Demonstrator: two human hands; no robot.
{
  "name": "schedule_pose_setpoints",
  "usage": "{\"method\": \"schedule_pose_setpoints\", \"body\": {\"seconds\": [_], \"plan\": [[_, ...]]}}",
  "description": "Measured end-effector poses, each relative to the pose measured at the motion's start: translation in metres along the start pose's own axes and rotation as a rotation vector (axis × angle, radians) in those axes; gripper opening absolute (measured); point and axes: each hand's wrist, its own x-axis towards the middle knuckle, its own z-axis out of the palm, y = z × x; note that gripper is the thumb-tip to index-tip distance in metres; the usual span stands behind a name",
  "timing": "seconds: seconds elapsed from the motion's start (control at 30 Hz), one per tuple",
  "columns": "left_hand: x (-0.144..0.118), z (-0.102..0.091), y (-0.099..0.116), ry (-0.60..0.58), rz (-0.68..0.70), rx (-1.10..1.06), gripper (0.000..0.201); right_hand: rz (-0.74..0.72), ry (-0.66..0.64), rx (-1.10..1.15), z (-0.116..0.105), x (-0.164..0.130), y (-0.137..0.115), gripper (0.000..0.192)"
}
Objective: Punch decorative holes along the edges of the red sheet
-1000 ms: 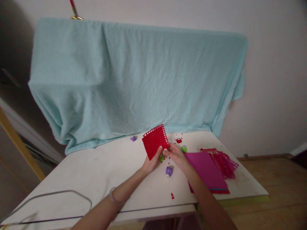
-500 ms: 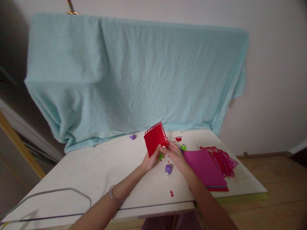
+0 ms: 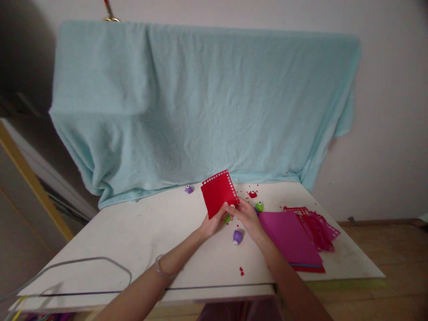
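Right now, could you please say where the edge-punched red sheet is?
Below centre in the head view, the red sheet is in the left hand, left of the right hand and magenta stack.

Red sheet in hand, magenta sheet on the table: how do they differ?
The red sheet is held tilted in the left hand; the magenta sheet lies flat. The red sheet has holes along two edges; the magenta sheet shows none. The red sheet looks smaller than the magenta sheet. Each is one colour.
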Motion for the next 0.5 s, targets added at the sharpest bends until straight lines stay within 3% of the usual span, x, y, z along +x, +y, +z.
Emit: {"method": "schedule_pose_setpoints", "body": {"seconds": [0.23,0.4,0.5], "plan": [[0.002,-0.004,-0.005,-0.026,0.029,0.023,0.051,0.027,-0.018,0.012,0.004,-0.004,-0.013,0.035],[0.002,-0.004,-0.004,-0.146,0.106,0.109,0.053,0.061,-0.004,0.053,0.004,-0.003,-0.008,0.034],[0.002,-0.005,-0.004,-0.114,0.123,0.129,0.054,0.079,0.013,0.091,0.002,-0.003,-0.003,0.034]]}}
